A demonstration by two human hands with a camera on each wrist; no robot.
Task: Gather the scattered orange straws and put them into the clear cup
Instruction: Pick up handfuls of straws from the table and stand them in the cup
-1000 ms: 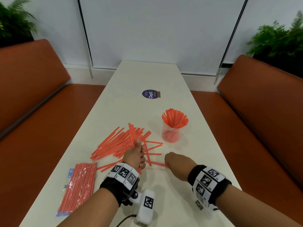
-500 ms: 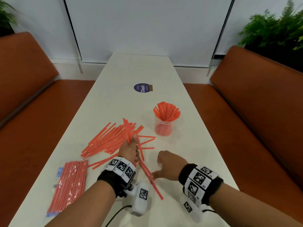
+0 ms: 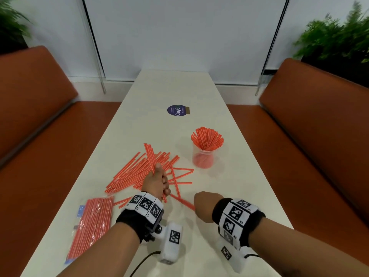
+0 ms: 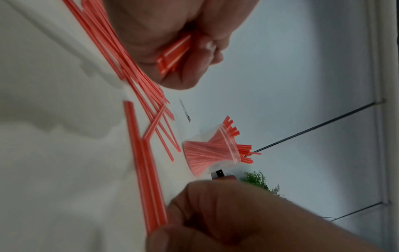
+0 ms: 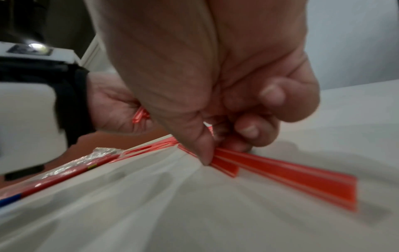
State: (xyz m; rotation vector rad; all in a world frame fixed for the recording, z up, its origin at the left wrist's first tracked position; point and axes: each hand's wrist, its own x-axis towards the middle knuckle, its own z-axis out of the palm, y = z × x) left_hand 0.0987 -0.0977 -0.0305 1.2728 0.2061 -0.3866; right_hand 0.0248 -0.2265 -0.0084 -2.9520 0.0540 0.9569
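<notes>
On the long white desk [image 3: 139, 126] between two rust-orange padded benches [image 3: 30, 100], there's a loose heap of thin orange plastic straws [image 3: 135, 172] lying mostly left of the middle, fanned out and crossing each other. The left hand [image 3: 156, 183] is curled around a small bunch of those straws [image 3: 150, 156], with the bunch sticking up and away past the thumb; the left wrist view shows the short ends poking out of the closed fist [image 4: 175, 54]. The right hand [image 3: 205, 204] is down near the front edge of the desk, fingers bent and pinching a few straws [image 3: 182, 201] that lie flat on the surface; in the right wrist view the thumb and fingertips [image 5: 246, 131] squeeze them right at the desk top, and it's pretty blurry there. The clear plastic cup [image 3: 203, 158] stands upright to the right of the heap, well apart from both hands, already stuffed with straws that splay out at the top. A sealed clear packet of more orange straws [image 3: 89, 224] lies by the left edge, just beside the left forearm. Further back there's a round dark blue sticker [image 3: 177, 110] on the desk, and green ferns [image 3: 331, 37] behind the benches.
</notes>
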